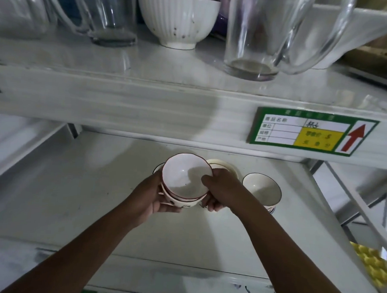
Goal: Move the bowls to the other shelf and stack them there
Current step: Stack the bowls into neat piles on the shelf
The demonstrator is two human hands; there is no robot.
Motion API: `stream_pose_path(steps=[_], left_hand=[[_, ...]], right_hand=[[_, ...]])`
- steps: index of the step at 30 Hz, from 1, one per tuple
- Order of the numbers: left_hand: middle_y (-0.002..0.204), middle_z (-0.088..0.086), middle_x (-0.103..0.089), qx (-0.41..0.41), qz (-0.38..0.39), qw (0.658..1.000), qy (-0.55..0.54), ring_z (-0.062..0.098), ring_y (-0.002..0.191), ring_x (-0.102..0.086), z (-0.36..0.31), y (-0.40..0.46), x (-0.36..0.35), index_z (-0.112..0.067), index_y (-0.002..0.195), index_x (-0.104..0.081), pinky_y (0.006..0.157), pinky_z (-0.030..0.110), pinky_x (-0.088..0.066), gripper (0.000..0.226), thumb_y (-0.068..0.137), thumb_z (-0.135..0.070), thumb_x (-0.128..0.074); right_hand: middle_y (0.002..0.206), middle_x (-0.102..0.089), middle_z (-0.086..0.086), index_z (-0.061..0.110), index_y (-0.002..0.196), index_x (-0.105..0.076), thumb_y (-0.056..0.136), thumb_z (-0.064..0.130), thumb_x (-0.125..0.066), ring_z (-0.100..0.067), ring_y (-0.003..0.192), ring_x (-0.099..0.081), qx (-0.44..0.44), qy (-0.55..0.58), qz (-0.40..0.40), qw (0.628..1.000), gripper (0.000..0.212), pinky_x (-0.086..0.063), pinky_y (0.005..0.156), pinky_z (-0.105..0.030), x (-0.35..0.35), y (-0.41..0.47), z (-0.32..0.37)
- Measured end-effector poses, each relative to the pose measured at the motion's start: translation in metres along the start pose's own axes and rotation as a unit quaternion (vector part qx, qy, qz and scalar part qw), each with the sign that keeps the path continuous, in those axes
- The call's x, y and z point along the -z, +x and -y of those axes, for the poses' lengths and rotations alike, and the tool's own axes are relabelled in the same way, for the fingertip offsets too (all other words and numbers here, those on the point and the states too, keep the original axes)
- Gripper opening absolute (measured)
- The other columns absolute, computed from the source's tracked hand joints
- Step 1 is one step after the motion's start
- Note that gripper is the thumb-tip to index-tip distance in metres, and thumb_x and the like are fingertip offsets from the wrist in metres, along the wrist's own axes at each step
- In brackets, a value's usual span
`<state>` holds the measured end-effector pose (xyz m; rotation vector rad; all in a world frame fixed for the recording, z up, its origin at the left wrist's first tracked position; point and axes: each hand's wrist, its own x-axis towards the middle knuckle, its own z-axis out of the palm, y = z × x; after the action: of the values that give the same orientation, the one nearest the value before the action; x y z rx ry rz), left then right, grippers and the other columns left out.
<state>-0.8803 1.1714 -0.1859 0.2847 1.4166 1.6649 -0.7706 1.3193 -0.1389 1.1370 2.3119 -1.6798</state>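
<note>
Both hands, left hand (154, 195) and right hand (221, 190), grip nested bowls (184, 179); lone bowl (261, 190) just right remains unstacked.

Two bare forearms in view, each ending in a bare hand: left hand (150, 194), right hand (222, 190). No sleeves reach the visible length of either arm. No watch, ring, bracelet or glove observed on either. Fingernails cannot be made out in the dim light. Upper arms lie outside the picture.
</note>
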Motion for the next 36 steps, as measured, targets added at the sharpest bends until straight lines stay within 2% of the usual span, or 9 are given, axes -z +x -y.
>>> stream_pose_path(steps=[6,9,11,14,18,21,25,30,36], left_hand=[[0.124,0.023,-0.062,-0.003,0.023,1.0,-0.001,0.04,0.091,-0.071,-0.006,0.001,0.001,-0.019,0.121,-0.059,0.068,0.045,-0.059,0.047,0.087,-0.05,-0.052],[0.126,0.024,-0.061,0.004,0.019,1.0,0.007,0.043,0.099,-0.068,-0.011,0.001,0.0,-0.016,0.122,-0.059,0.071,0.047,-0.059,0.043,0.094,-0.048,-0.049],[0.125,0.025,-0.061,0.001,0.012,1.0,0.011,0.044,0.099,-0.068,-0.014,0.003,0.0,-0.016,0.118,-0.06,0.072,0.048,-0.06,0.04,0.097,-0.047,-0.044],[0.124,0.025,-0.062,0.004,0.02,1.0,0.0,0.043,0.099,-0.068,-0.018,0.005,0.001,-0.016,0.118,-0.06,0.074,0.05,-0.059,0.04,0.097,-0.046,-0.044],[0.124,0.023,-0.064,0.019,0.068,0.997,-0.018,0.041,0.106,-0.066,-0.017,0.009,0.006,-0.011,0.13,-0.055,0.078,0.049,-0.058,0.043,0.096,-0.037,-0.05],[0.125,0.026,-0.062,0.022,0.068,0.997,-0.038,0.042,0.107,-0.066,-0.013,0.011,0.005,-0.006,0.133,-0.051,0.077,0.048,-0.058,0.054,0.084,-0.027,-0.059],[0.121,0.029,-0.062,0.021,0.042,0.996,-0.073,0.045,0.103,-0.066,-0.013,0.015,0.007,0.0,0.122,-0.054,0.083,0.06,-0.054,0.037,0.096,-0.027,-0.052],[0.106,0.023,-0.063,0.002,0.028,0.995,-0.091,0.041,0.085,-0.071,-0.022,0.019,0.019,-0.001,0.113,-0.056,0.077,0.059,-0.056,0.026,0.097,-0.022,-0.049],[0.125,0.025,-0.054,-0.041,0.013,0.999,-0.034,0.045,0.097,-0.066,-0.032,0.027,0.025,-0.012,0.123,-0.056,0.072,0.052,-0.059,0.026,0.099,-0.015,-0.046]], right_hand=[[0.05,-0.06,-0.011,0.0,0.098,-0.06,0.091,0.007,-0.037,-0.018,0.026,-0.048,0.057,-0.041,-0.025,0.997,0.025,-0.036,0.035,-0.017,0.006,-0.005,0.008],[0.051,-0.061,-0.012,0.005,0.086,-0.06,0.088,0.004,-0.038,-0.019,0.029,-0.046,0.062,-0.004,-0.012,0.998,0.021,-0.032,0.038,-0.017,0.009,-0.004,0.01],[0.052,-0.062,-0.013,0.007,0.09,-0.063,0.087,0.004,-0.04,-0.02,0.032,-0.046,0.07,0.024,-0.011,0.997,0.023,-0.029,0.038,-0.017,0.01,-0.003,0.011],[0.054,-0.062,-0.015,0.008,0.097,-0.066,0.086,0.003,-0.04,-0.02,0.033,-0.044,0.097,0.048,-0.014,0.994,0.028,-0.028,0.037,-0.016,0.012,-0.004,0.009],[0.052,-0.059,-0.013,0.012,0.084,-0.062,0.088,0.005,-0.043,-0.02,0.036,-0.042,0.116,0.08,-0.014,0.99,0.021,-0.025,0.04,-0.019,0.017,-0.01,0.01],[0.047,-0.057,-0.009,0.014,0.078,-0.061,0.09,0.005,-0.044,-0.019,0.035,-0.041,0.122,0.091,-0.021,0.988,0.022,-0.025,0.039,-0.018,0.022,-0.012,0.013],[0.046,-0.056,-0.008,0.009,0.083,-0.062,0.091,0.003,-0.044,-0.017,0.032,-0.041,0.115,0.108,-0.03,0.987,0.02,-0.025,0.036,-0.017,0.034,-0.014,0.013],[0.045,-0.055,-0.006,0.006,0.073,-0.055,0.094,0.004,-0.045,-0.013,0.031,-0.039,0.092,0.155,-0.074,0.981,0.023,-0.025,0.033,-0.017,0.06,-0.013,0.007],[0.048,-0.056,-0.006,0.005,0.074,-0.056,0.095,0.004,-0.043,-0.015,0.038,-0.039,0.046,0.151,-0.137,0.978,0.025,-0.027,0.036,-0.018,0.097,-0.009,-0.016]])
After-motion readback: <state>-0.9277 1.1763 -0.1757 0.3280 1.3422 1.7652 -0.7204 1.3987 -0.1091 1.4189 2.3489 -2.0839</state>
